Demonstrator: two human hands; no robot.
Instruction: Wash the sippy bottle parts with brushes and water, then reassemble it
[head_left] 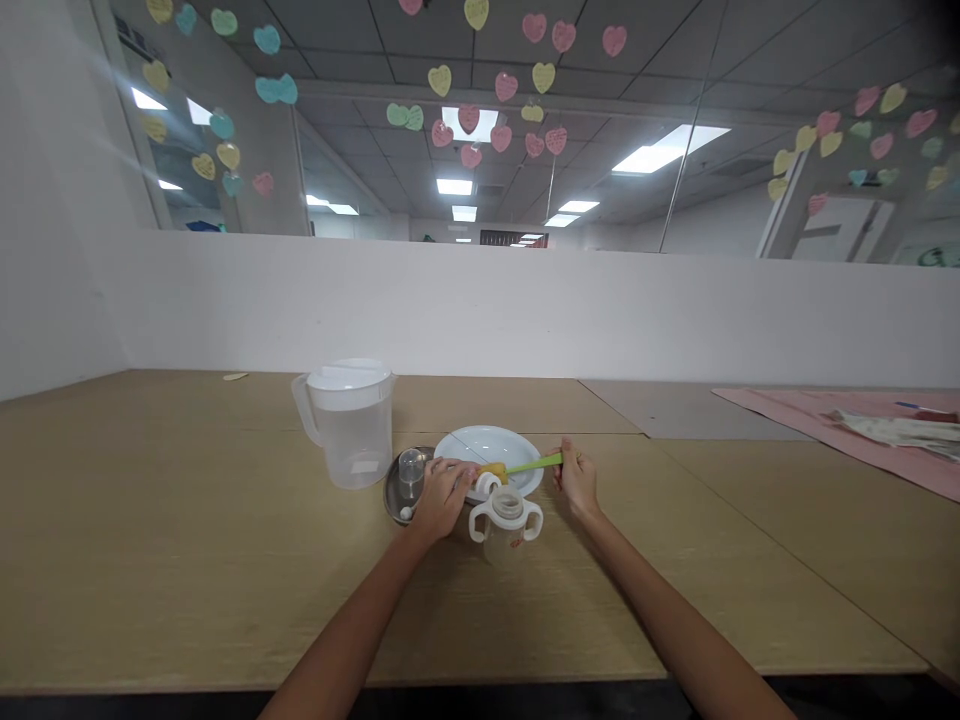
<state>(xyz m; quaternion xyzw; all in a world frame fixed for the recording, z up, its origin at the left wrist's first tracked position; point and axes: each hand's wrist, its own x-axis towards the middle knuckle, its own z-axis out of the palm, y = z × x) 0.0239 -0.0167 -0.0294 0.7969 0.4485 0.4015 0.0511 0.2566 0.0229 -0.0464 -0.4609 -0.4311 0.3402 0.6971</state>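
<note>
My right hand (577, 480) is closed on the green handle of a brush (534, 465), whose yellow head is over the white plate (525, 446). My left hand (444, 492) has its fingers closed at the plate's left side, around a small white part (487, 485) near the brush head. Just in front of the plate stands an open clear bottle (508, 520) with two white handles. Partly behind my left hand, a round metal tray (393, 492) holds a clear cap (411, 470) and a small white-tipped piece (406, 513).
A lidded clear pitcher (356, 430) stands to the left, behind the tray. At the far left lies a small flat pale piece (235, 377). A pink cloth (810, 425) with items on it lies far right. The white wall (480, 310) bounds the table's back.
</note>
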